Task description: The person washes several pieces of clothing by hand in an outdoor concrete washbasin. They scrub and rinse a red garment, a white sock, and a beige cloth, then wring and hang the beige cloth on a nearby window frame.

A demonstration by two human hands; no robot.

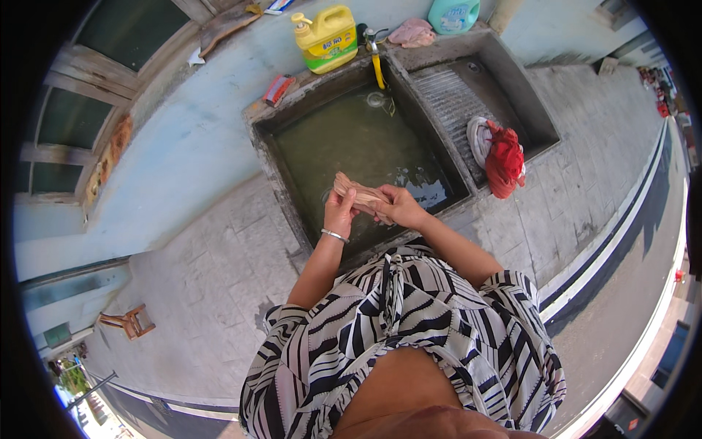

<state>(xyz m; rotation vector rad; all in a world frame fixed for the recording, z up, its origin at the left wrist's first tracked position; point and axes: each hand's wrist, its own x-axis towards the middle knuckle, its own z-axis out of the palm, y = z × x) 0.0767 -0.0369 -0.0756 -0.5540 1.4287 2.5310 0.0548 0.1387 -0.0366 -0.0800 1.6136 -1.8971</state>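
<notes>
A bunched, pinkish-tan piece of cloth (362, 196) is held between both my hands above the near part of a concrete sink basin (277, 189). My left hand (341, 211), with a silver bangle at its wrist, grips the cloth's left part. At the other end, my right hand (401, 207) has thumb and fingers closed on it. Murky greenish water (345, 131) stands in the basin below. The cloth's underside is hidden by my fingers.
Right of the basin, red cloth (504, 159) and white cloth (479, 141) lie over a ribbed washboard slope (452, 93). A faucet (375, 44) with a yellow hose, a yellow pump jug (327, 41), a brush (279, 89), pink cloth (412, 33) and a teal bottle (454, 15) line the back ledge.
</notes>
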